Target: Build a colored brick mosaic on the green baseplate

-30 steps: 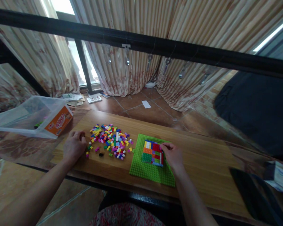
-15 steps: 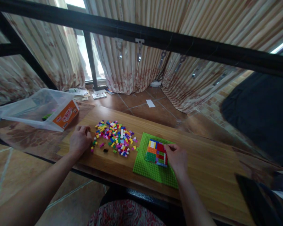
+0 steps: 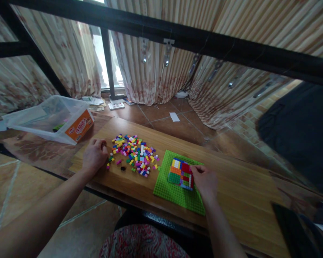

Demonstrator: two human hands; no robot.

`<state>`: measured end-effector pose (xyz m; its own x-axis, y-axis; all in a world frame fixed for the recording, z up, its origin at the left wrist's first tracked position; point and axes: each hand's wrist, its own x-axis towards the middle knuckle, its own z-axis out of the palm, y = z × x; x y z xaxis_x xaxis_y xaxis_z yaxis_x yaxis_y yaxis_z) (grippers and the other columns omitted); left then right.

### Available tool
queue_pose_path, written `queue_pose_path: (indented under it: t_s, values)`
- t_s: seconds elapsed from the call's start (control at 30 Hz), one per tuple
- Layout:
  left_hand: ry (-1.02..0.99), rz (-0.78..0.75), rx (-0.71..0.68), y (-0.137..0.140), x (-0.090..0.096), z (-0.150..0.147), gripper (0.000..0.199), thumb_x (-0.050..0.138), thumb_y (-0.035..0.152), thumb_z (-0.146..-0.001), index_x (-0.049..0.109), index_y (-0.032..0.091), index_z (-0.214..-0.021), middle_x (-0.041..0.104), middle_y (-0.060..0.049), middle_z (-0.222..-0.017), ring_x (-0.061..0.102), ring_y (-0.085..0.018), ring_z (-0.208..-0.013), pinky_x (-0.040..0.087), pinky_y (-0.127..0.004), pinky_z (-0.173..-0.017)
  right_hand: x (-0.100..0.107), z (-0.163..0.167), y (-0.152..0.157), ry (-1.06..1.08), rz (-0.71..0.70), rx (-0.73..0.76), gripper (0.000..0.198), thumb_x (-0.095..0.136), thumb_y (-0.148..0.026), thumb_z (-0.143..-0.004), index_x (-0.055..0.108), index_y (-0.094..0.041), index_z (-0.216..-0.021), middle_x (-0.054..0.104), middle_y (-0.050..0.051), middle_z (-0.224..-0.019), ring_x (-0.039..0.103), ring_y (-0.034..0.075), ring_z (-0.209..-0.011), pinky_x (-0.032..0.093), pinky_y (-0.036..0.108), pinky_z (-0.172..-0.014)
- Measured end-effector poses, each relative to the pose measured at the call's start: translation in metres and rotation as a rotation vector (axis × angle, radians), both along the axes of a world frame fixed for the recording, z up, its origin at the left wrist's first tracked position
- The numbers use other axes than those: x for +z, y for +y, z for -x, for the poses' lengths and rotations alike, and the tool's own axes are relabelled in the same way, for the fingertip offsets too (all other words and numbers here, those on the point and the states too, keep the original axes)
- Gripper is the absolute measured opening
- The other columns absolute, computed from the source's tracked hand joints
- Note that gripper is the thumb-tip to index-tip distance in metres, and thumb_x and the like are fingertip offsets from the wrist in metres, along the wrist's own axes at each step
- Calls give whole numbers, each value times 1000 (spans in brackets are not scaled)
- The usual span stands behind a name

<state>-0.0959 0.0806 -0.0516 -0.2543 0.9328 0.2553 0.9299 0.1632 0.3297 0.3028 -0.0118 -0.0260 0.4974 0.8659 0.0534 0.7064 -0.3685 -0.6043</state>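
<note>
A green studded baseplate (image 3: 164, 190) lies on the wooden table. On it stands a block of colourful toy bricks (image 3: 174, 177), with green, orange, white, red and blue parts. My right hand (image 3: 205, 180) is at the right edge of this block, thumb and fingertips pinched together against it; whether a small brick is between them I cannot make out. My left hand (image 3: 95, 154) rests on the table with its fingers curled in, just left of a pile of loose bricks (image 3: 136, 152). What those fingers hold, if anything, is hidden.
A clear plastic box (image 3: 50, 134) with an orange label stands at the far left, a few pieces inside. The wooden table (image 3: 239, 186) stretches to the right. A dark bar (image 3: 150, 25) crosses above, with curtains behind. Papers (image 3: 174, 116) lie on the floor beyond.
The view has shifted slightly, so everything appears a little farther right. Both hands keep nearly the same places beside the pile and the brick block.
</note>
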Motion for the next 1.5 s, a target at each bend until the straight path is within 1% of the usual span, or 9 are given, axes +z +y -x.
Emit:
queue_pose_path:
  t_s: [0.3, 0.47, 0.77, 0.9, 1.07, 1.17, 1.33, 1.4, 1.5]
  values:
    - [-4, -4, -4, 1, 0, 0, 29, 44, 26, -85, 67, 19, -102, 61, -10, -111, 61, -24, -96, 49, -33, -83, -3, -8, -2, 166, -59, -13, 36, 54, -46, -78, 76, -17, -80, 75, 10, -77, 68, 26, -73, 47, 34, -68]
    - [-3, -11, -4, 1, -2, 1, 30, 43, 27, -86, 67, 18, -102, 61, -10, -110, 61, -25, -95, 49, -34, -81, -12, -8, -4, 281, -76, -11, 36, 62, -47, -74, 75, -15, -84, 76, 10, -82, 69, 25, -75, 49, 34, -70]
    - [-3, -19, -7, 0, -2, 1, 29, 44, 27, -85, 66, 19, -102, 61, -9, -111, 61, -24, -97, 48, -33, -84, -16, -5, -3, 365, -90, -40, 34, 65, -47, -70, 74, -15, -78, 75, 9, -75, 67, 23, -67, 49, 33, -63]
    - [-6, -6, -13, 0, -1, 1, 31, 44, 27, -86, 66, 18, -105, 61, -10, -113, 61, -24, -97, 48, -33, -84, -17, -4, -1, 377, -102, -47, 29, 64, -44, -69, 73, -17, -74, 74, 8, -74, 66, 22, -67, 47, 33, -64]
    - [15, 19, -4, 0, 3, 0, 32, 42, 27, -87, 66, 17, -105, 62, -11, -113, 62, -25, -97, 48, -33, -82, -20, -8, 4, 497, -140, -19, 26, 70, -43, -62, 73, -18, -68, 71, 5, -67, 63, 20, -63, 46, 32, -65]
    - [32, 40, -4, 0, 5, -1, 32, 42, 27, -87, 67, 17, -106, 62, -12, -114, 62, -25, -95, 48, -33, -79, -21, -14, 3, 548, -206, -50, 33, 70, -49, -61, 72, -18, -71, 72, 4, -70, 63, 19, -66, 46, 31, -65]
    - [44, 22, -8, 1, 2, 2, 33, 42, 27, -87, 66, 17, -106, 62, -12, -114, 62, -25, -96, 48, -33, -79, -17, -22, -18, 779, -458, -304, 41, 74, -55, -57, 67, -17, -70, 62, -2, -57, 50, 11, -51, 41, 25, -52]
    - [49, 20, -14, 2, 1, 4, 33, 41, 28, -87, 66, 17, -107, 62, -12, -115, 62, -26, -96, 49, -34, -79, -13, -22, -28, 822, -517, -313, 40, 77, -53, -57, 66, -17, -70, 60, -2, -56, 48, 10, -49, 40, 23, -50]
    - [53, 23, -12, 3, 0, 5, 34, 41, 29, -88, 66, 17, -106, 62, -12, -115, 62, -26, -95, 49, -35, -79, -9, -16, -39, 834, -533, -298, 36, 78, -50, -60, 67, -17, -70, 59, -2, -55, 49, 10, -50, 39, 23, -50]
